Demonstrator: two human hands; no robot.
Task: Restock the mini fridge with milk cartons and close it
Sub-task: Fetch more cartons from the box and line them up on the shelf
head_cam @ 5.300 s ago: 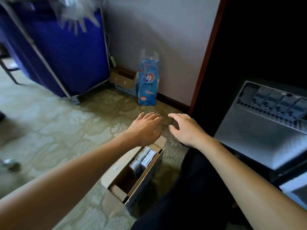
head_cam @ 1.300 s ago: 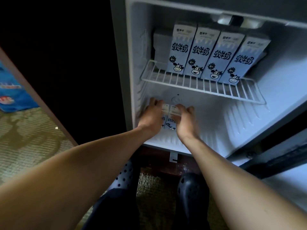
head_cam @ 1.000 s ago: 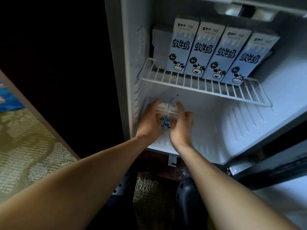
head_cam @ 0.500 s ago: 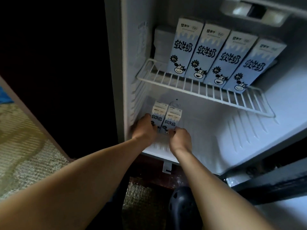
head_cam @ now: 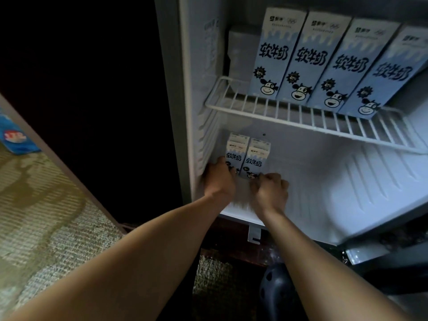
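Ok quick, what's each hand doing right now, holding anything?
Left hand: grips the base of the left lower milk carton.
Right hand: fingers curled round the base of the right lower milk carton.

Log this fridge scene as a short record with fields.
fridge: open
shelf: holds four upper cartons in a row
lower cartons: two, upright, side by side, at the left of the fridge floor
left hand: holds the left one low down
right hand: fingers curled at the right one's base; grip unclear
door: not yet closed
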